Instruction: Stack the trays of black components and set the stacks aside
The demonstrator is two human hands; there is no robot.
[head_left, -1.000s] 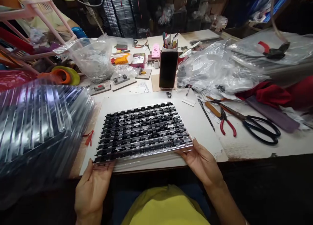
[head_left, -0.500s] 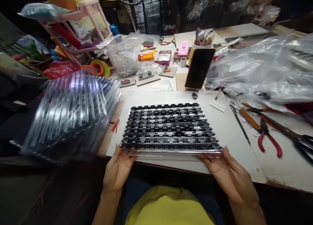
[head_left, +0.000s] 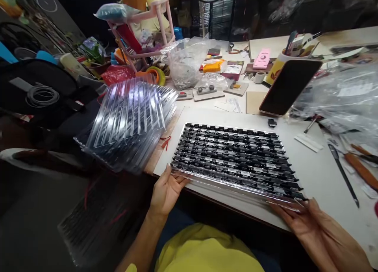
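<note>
A clear plastic tray [head_left: 224,182] filled with rows of small black parts [head_left: 227,149] lies over the front edge of the white work board [head_left: 298,165]. My left hand [head_left: 169,191] grips its near left corner, thumb on top and fingers beneath. At the near right corner my right hand [head_left: 313,224] holds it the same way, its fingers partly hidden under the plastic. One loose black part [head_left: 272,123] sits on the board beyond the tray's far right corner.
Stacked clear trays [head_left: 126,118] stand to the left. A phone [head_left: 291,86] leans upright at the back right, near a cup of tools [head_left: 283,63]. Plastic bags [head_left: 348,90] lie on the right, with a black pen-like tool [head_left: 344,175] and an orange handle [head_left: 362,171].
The view has swung left, so the scene sits further right. Both hands keep hold of the tray, which now appears slanted, its right end nearer me.
</note>
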